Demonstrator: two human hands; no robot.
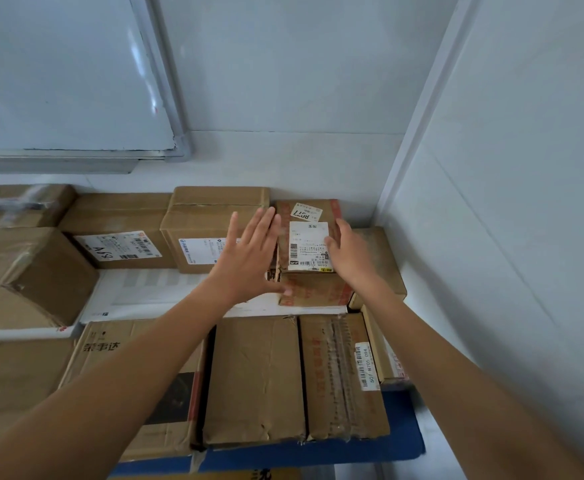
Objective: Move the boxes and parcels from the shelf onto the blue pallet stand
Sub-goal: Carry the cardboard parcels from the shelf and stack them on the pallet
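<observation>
A small brown box with a white shipping label [309, 245] sits on top of the stacked cardboard boxes in the corner by the wall. My left hand [249, 258] is spread flat, fingers straight, just left of that box. My right hand [351, 252] is at the box's right side with fingers extended; I cannot tell whether it touches the box. Neither hand grips anything. Under the front boxes shows the blue pallet stand [401, 427]. A plain brown box [255, 379] and a taped box [342, 375] lie at the front.
More cardboard boxes fill the left: a tall one [210, 226], a labelled one [120, 233] and a large one [23, 275]. A whiteboard [58, 74] hangs on the back wall. A white wall [508, 202] closes the right side.
</observation>
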